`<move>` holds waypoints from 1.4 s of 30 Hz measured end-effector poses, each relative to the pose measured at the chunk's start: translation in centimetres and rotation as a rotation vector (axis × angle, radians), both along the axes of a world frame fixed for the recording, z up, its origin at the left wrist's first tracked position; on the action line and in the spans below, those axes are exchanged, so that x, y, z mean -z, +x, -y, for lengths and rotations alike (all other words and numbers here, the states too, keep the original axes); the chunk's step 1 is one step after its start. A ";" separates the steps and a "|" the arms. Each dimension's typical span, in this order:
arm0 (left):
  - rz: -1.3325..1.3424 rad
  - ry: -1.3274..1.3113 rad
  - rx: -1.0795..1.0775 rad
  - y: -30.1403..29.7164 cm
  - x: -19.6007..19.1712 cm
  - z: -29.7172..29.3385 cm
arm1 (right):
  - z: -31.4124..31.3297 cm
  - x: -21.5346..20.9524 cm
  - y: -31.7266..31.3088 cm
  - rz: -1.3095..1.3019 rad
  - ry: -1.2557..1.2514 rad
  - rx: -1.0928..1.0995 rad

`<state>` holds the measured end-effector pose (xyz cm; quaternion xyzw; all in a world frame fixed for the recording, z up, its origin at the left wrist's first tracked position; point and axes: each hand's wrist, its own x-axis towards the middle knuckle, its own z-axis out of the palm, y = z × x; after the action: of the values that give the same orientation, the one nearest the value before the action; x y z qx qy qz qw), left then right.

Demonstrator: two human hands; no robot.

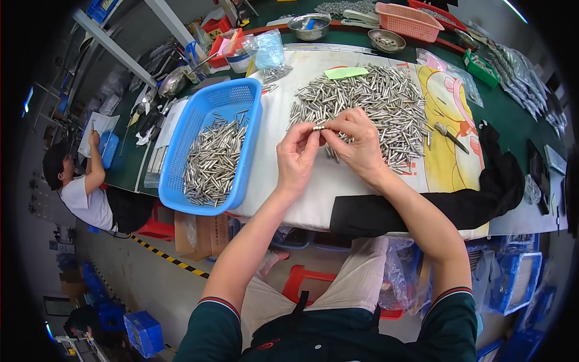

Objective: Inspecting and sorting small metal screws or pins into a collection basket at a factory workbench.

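Both my hands meet over the near edge of a wide heap of small metal pins [374, 99] on the cloth-covered table. A short shiny metal pin [318, 128] lies between them, pinched at one end by my left hand [295, 154] and at the other by my right hand [357, 142]. Fingers of both hands are closed, and they hide part of the pin. To the left stands a blue plastic basket [255, 130] with many similar metal pins inside. A light green slip [345, 72] rests on the heap's far side.
A small tool with a dark handle [452, 137] lies right of the heap. Black cloth [416, 211] runs along the front edge. Metal bowls [309, 27], a pink basket [409, 22] and a green tray [480, 68] stand behind. Another person [84, 187] sits at the left.
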<state>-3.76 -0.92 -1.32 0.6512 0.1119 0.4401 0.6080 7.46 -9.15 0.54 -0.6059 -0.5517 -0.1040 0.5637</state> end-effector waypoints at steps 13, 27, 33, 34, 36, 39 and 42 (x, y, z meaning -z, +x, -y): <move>-0.008 0.276 -0.115 -0.6 0.3 -0.4 | -0.1 -0.6 -0.6 0.053 0.070 -0.040; 0.003 0.413 -0.108 -1.0 -0.4 -0.2 | 0.4 -0.7 -0.8 0.009 0.074 -0.095; 0.018 0.483 -0.116 -1.2 -0.5 -0.2 | 0.6 -0.9 -1.0 0.059 0.112 -0.086; 0.019 0.477 -0.108 -1.2 -0.5 -0.2 | 0.6 -0.9 -0.9 0.074 0.112 -0.082; 0.022 0.455 -0.091 -1.2 -0.6 -0.1 | 0.7 -1.0 -1.0 0.064 0.114 -0.085; 0.029 0.433 -0.069 -1.1 -0.6 0.0 | 0.8 -1.0 -0.9 0.056 0.109 -0.088; 0.030 0.430 -0.062 -1.1 -0.7 0.0 | 0.7 -0.7 -0.8 0.044 0.104 -0.094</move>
<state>-4.86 -0.93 -0.64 0.7555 0.0262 0.4822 0.4428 6.62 -9.89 1.29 -0.5468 -0.5858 -0.1191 0.5862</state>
